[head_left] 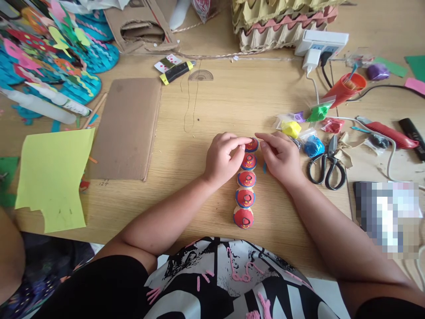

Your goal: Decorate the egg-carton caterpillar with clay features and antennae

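A strip of egg-carton cups [246,179] runs away from me along the table. Each cup has a red top with a blue edge, small yellow marks and a dark loop. My left hand [225,157] is at its far end, the index finger lying on the farthest cup and the thumb against its left side. Just right of that cup is my right hand [281,158], its index finger and thumb stretched toward it with a small gap between their tips. I see nothing held in the right hand. The fingers partly cover the farthest cup.
Scissors [328,166] and small bags of coloured clay [314,145] lie to the right, near an orange cup [345,91] and a power strip [322,43]. On the left are cardboard [128,128] and yellow paper [53,179]. Egg trays [279,26] are stacked behind.
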`<action>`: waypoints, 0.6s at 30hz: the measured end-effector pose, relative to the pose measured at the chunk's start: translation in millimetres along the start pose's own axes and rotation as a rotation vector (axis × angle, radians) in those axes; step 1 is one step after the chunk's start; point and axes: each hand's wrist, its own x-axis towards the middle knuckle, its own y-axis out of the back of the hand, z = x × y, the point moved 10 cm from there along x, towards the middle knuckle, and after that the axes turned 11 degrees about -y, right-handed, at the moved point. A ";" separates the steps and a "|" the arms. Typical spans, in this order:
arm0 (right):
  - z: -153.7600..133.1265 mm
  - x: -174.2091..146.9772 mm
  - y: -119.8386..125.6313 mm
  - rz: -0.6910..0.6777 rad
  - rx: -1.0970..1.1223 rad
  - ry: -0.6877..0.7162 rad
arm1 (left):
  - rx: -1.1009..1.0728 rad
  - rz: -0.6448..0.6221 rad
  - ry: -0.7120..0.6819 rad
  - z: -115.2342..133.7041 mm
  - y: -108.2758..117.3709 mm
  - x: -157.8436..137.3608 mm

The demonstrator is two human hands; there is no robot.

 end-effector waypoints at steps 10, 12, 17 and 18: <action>-8.3 0.0 -5.2 -0.046 0.042 0.069 | 0.082 -0.043 -0.050 7.2 -1.5 1.6; -7.9 0.2 -5.1 -0.051 0.036 0.064 | 0.089 -0.043 -0.043 7.1 -1.1 1.7; -7.3 0.7 -5.4 -0.057 0.018 0.068 | 0.031 0.008 0.005 0.0 1.6 0.9; -7.0 0.8 -6.0 -0.062 0.015 0.068 | 0.014 0.012 0.023 -3.1 0.8 0.3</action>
